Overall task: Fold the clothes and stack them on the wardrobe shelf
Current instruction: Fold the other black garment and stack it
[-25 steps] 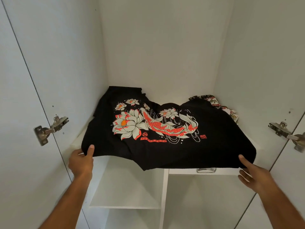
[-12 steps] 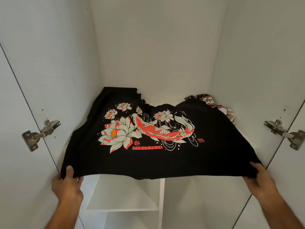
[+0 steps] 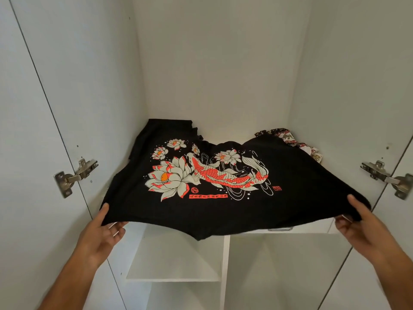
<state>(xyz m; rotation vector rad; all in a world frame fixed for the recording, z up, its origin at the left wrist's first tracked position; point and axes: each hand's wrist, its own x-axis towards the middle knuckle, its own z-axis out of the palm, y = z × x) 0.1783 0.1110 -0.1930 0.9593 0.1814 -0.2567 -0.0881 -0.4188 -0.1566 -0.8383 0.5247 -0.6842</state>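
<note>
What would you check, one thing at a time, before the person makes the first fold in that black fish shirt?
1. Left hand holds the near left corner of the black shirt, thumb on top: ok.
2. Right hand holds the near right corner: ok.
3. Shirt spread out, print facing up: ok.
4. Shirt lying flat: not ok, the near edge sags past the shelf front and the far edge is bunched.
5. Shelf free for folding: not ok, a patterned garment lies at the back right, partly under the shirt.
6. Sleeves laid out straight: cannot tell, they are not visible.
</note>
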